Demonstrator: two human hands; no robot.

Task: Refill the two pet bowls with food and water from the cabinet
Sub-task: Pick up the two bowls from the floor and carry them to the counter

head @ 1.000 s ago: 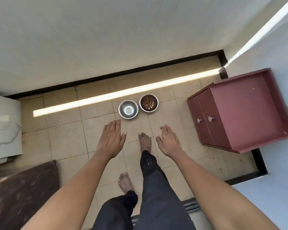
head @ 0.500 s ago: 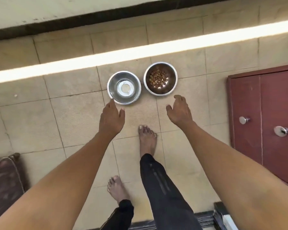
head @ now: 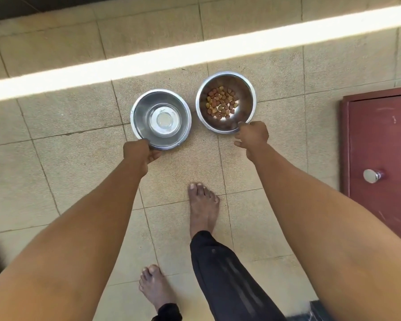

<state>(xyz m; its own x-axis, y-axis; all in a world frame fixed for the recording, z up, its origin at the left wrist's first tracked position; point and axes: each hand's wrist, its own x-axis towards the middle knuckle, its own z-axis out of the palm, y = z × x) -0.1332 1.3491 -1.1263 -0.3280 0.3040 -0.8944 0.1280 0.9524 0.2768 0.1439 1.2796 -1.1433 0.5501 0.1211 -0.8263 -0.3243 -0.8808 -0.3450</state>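
Currently gripping both near rims, fingers curled, left hand on the shiny steel bowl, right hand on the kibble bowl.

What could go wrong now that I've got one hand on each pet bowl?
The right hand holds the kibble bowl by its near rim only; lifted that way it may tip and spill the kibble. The left hand grips the other bowl likewise. With both hands busy, the closed cabinet may be awkward to open.

Left bowl beside kibble bowl, cabinet right.
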